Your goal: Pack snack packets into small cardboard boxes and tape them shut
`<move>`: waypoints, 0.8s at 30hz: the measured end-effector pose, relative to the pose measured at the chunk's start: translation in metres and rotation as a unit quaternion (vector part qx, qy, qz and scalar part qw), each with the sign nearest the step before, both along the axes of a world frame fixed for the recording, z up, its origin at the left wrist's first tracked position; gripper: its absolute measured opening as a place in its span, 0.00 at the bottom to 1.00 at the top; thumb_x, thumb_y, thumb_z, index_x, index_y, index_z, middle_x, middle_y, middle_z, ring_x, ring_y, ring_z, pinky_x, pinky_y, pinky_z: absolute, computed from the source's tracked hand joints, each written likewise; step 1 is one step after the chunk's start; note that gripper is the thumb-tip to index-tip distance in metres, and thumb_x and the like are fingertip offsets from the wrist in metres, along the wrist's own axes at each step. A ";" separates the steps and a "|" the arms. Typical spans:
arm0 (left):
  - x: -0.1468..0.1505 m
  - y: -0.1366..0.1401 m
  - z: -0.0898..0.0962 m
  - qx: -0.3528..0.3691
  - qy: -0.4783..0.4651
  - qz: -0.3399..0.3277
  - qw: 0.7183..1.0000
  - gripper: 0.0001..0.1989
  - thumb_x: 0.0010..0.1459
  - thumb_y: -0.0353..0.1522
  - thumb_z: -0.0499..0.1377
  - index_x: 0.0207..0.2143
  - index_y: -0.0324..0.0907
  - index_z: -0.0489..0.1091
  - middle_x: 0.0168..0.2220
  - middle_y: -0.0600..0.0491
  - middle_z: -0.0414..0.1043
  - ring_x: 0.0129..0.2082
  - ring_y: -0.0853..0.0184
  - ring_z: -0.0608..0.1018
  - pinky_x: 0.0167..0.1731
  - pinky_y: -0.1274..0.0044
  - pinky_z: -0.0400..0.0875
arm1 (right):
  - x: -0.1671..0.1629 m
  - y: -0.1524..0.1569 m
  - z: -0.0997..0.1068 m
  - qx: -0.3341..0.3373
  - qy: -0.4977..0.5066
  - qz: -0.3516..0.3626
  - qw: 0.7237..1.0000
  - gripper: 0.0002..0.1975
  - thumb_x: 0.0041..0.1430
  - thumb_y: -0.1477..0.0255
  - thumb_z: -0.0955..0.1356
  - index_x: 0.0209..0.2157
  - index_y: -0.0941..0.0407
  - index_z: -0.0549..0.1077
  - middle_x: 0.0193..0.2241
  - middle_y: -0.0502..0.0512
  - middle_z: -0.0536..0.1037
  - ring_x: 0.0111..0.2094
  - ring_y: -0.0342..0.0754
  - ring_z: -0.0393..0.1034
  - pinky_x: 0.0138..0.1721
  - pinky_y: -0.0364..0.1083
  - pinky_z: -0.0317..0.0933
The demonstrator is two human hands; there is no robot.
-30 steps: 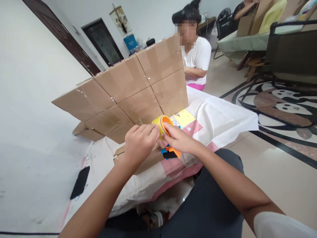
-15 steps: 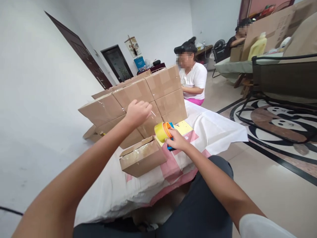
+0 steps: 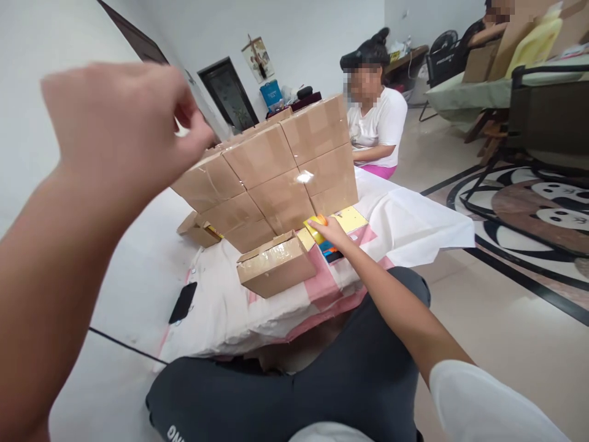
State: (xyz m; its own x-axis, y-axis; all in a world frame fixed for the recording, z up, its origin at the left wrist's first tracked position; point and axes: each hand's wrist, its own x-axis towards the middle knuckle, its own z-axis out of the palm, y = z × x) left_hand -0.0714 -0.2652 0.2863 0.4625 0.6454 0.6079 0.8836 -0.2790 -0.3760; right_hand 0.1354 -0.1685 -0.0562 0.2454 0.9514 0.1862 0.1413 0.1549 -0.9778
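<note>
My left hand [image 3: 124, 116] is raised high and close to the camera at the left, its fingers curled in toward the thumb. Whatever it may pinch is hidden. Lower down, my right hand [image 3: 335, 233] is closed round a yellow tape roll [image 3: 315, 231] with an orange part. Just left of the roll lies a small cardboard box [image 3: 280, 275] with shiny clear tape along its top. Blue and orange pieces [image 3: 329, 249] show below my right hand, on or beside a yellow panel [image 3: 352, 217].
Stacked, taped cardboard boxes [image 3: 280, 159] rise behind the small box. An opened carton [image 3: 200, 230] and a black phone-like slab [image 3: 183, 302] lie at the left on the white and pink cloth [image 3: 221, 325]. A person in a white shirt [image 3: 389, 123] sits beyond the stack.
My left hand has swung up, left and toward the camera, away from the boxes. The right hand keeps hold of the tape roll near the small box. The view has shifted.
</note>
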 end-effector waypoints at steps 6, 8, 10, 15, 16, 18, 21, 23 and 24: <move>-0.003 0.004 -0.029 0.029 0.044 -0.022 0.998 0.11 0.61 0.34 0.51 0.35 0.40 0.71 0.33 0.52 0.73 0.35 0.65 0.72 0.36 0.72 0.58 | 0.005 0.002 0.002 0.021 0.045 -0.014 0.999 0.25 0.50 0.48 0.71 0.29 0.59 0.72 0.27 0.54 0.75 0.29 0.46 0.68 0.29 0.42 0.60; -0.004 0.008 -0.030 0.025 0.048 -0.022 0.998 0.09 0.61 0.34 0.52 0.34 0.40 0.70 0.32 0.52 0.73 0.33 0.67 0.70 0.34 0.74 0.56 | 0.009 0.001 0.002 0.025 0.057 -0.010 0.998 0.25 0.49 0.49 0.72 0.29 0.59 0.72 0.26 0.55 0.75 0.29 0.46 0.69 0.28 0.42 0.61; -0.004 0.011 -0.030 0.018 0.055 -0.019 0.998 0.10 0.62 0.34 0.52 0.33 0.41 0.70 0.32 0.52 0.74 0.31 0.67 0.69 0.32 0.74 0.54 | 0.011 -0.001 0.004 0.031 0.072 -0.006 0.997 0.25 0.50 0.49 0.71 0.30 0.59 0.72 0.26 0.55 0.75 0.28 0.46 0.70 0.27 0.42 0.62; -0.007 0.019 -0.034 -0.003 0.059 0.006 0.998 0.10 0.61 0.34 0.52 0.31 0.41 0.70 0.31 0.52 0.74 0.29 0.66 0.68 0.28 0.75 0.52 | 0.012 -0.006 0.012 0.075 0.097 -0.012 0.992 0.25 0.51 0.49 0.71 0.31 0.58 0.70 0.26 0.54 0.74 0.27 0.46 0.68 0.27 0.44 0.64; -0.008 0.021 -0.036 -0.008 0.057 0.008 0.998 0.10 0.61 0.35 0.52 0.31 0.41 0.70 0.31 0.51 0.74 0.28 0.66 0.68 0.28 0.75 0.52 | 0.011 -0.007 0.014 0.087 0.097 -0.017 0.991 0.24 0.51 0.49 0.71 0.32 0.58 0.70 0.26 0.53 0.73 0.27 0.46 0.68 0.28 0.44 0.64; -0.011 0.025 -0.039 -0.018 0.052 0.011 0.998 0.10 0.61 0.35 0.53 0.31 0.41 0.70 0.30 0.52 0.74 0.27 0.67 0.66 0.28 0.76 0.52 | 0.011 -0.011 0.016 0.113 0.092 -0.029 0.989 0.24 0.51 0.49 0.71 0.33 0.58 0.70 0.27 0.52 0.73 0.28 0.46 0.67 0.29 0.44 0.63; -0.019 0.032 -0.045 -0.033 0.051 0.032 0.998 0.10 0.60 0.36 0.53 0.30 0.42 0.70 0.29 0.51 0.75 0.25 0.67 0.65 0.26 0.76 0.50 | 0.011 -0.019 0.019 0.147 0.078 -0.052 0.985 0.22 0.52 0.51 0.71 0.31 0.56 0.68 0.26 0.50 0.69 0.28 0.45 0.64 0.30 0.45 0.61; -0.026 0.038 -0.050 -0.051 0.054 0.055 0.996 0.09 0.59 0.37 0.53 0.29 0.43 0.70 0.29 0.51 0.75 0.25 0.66 0.65 0.26 0.75 0.51 | 0.011 -0.025 0.022 0.195 0.028 -0.095 0.976 0.21 0.51 0.52 0.71 0.26 0.54 0.64 0.23 0.49 0.66 0.27 0.45 0.61 0.31 0.46 0.60; -0.030 0.042 -0.053 -0.058 0.055 0.061 0.995 0.09 0.59 0.37 0.54 0.29 0.43 0.69 0.28 0.51 0.75 0.24 0.66 0.65 0.26 0.75 0.51 | 0.011 -0.028 0.023 0.233 -0.015 -0.124 0.964 0.21 0.51 0.53 0.71 0.24 0.53 0.61 0.22 0.48 0.64 0.27 0.45 0.59 0.33 0.48 0.60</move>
State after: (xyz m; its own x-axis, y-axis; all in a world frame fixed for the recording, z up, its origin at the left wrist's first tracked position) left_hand -0.1018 -0.2236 0.2329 0.4364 0.7633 0.4764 0.8687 -0.2196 -0.4439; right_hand 0.1459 -0.1964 -0.0331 0.4419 0.6755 0.5903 0.2574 0.5349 -0.8048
